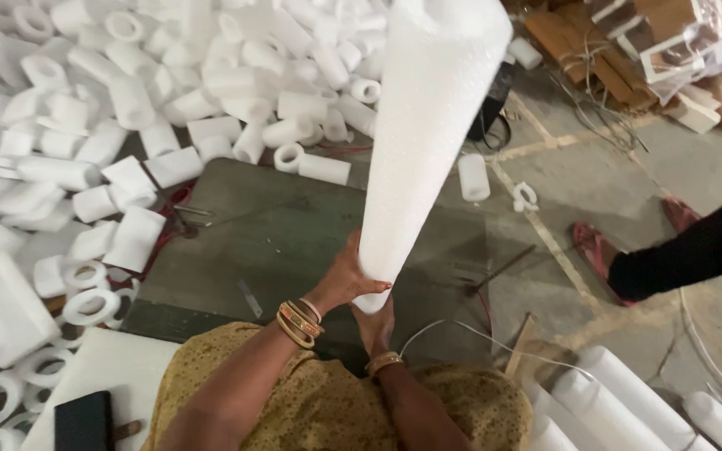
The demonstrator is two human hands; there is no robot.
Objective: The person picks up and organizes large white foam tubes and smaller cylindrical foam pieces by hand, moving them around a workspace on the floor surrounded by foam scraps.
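Your left hand (346,280) is wrapped around the near end of a long white foam roll (428,134), with the fingers closed on its side. Your right hand (375,324) is just under the same end and grips it from below, partly hidden by the roll. The roll stands above both hands and over the dark green mat (277,234). Its long axis goes from your hands up and away, a little to the right. Many short foam tubes (127,108) lie on the floor at the left. Another person's dark sleeve (695,250) is at the right, well apart from your hands.
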